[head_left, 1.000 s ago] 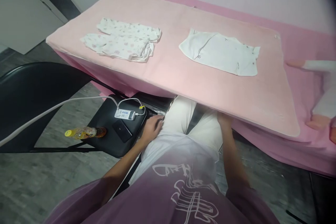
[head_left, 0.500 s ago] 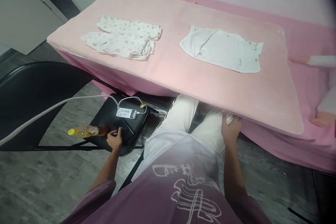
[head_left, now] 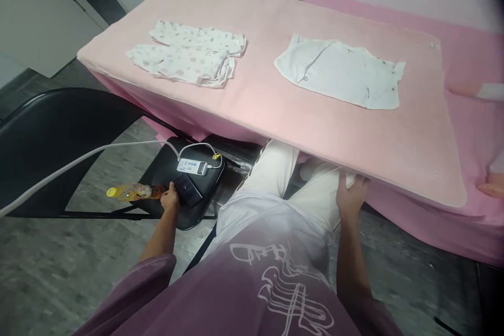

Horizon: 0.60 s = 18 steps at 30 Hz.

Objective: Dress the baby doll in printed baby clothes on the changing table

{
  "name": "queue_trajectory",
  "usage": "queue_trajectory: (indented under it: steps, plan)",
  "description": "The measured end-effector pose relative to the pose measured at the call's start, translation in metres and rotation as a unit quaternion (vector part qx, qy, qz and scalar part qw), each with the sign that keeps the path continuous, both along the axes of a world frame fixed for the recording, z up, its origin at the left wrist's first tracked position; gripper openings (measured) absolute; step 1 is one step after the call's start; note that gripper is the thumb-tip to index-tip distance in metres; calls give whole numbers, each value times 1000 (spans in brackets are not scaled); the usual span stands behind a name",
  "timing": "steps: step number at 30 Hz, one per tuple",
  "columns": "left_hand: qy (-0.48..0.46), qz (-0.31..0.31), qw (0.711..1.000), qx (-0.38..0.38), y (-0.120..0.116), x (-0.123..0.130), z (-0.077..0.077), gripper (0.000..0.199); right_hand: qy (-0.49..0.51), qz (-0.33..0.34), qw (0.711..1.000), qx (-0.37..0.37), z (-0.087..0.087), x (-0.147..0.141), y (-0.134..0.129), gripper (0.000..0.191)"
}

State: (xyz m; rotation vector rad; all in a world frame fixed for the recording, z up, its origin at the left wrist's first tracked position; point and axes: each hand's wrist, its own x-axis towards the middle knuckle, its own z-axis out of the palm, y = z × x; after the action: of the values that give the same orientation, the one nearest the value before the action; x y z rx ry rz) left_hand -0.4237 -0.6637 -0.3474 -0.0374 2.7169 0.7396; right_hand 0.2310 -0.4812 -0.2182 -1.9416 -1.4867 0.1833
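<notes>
My left hand (head_left: 170,198) is closed around the base end of a bottle (head_left: 136,192) with a yellow cap, at the black chair seat (head_left: 147,210). A dark phone (head_left: 190,190) lies just right of this hand. Beyond it is a white device (head_left: 192,166) with cables plugged in. My right hand (head_left: 352,195) rests on my right thigh by the table edge, thumb apart from the fingers and nothing seen in it. On the pink padded table (head_left: 260,94) lie a patterned baby garment (head_left: 189,58), folded, and a plain white one (head_left: 342,73), spread flat.
A pale cable (head_left: 90,155) runs from the device across the black chair back (head_left: 59,142). Pale doll-like limbs (head_left: 466,89) reach in at the table's right side. Pink cloth (head_left: 425,220) hangs over the front edge, above my knees.
My left hand has moved left, from beside the phone to the base of the bottle. My right hand stays on my thigh. The whole view has shifted slightly.
</notes>
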Motion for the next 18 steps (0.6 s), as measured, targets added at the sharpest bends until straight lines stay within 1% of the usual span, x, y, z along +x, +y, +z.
queue_trajectory:
  steps: [4,12,16,18]
  plan:
    - [-16,30,999,-3,2,5,4,45,16,16,1000,-2,-1,-1,-1,89]
    - [-47,45,998,-23,8,10,18,48,5,13,1000,-2,-3,-5,-5,83]
    - [-49,39,998,-34,11,16,21,47,-4,11,1000,-9,-8,-6,-2,81]
    - [-37,12,999,-25,12,19,23,47,-3,15,1000,-8,-9,-6,0,81]
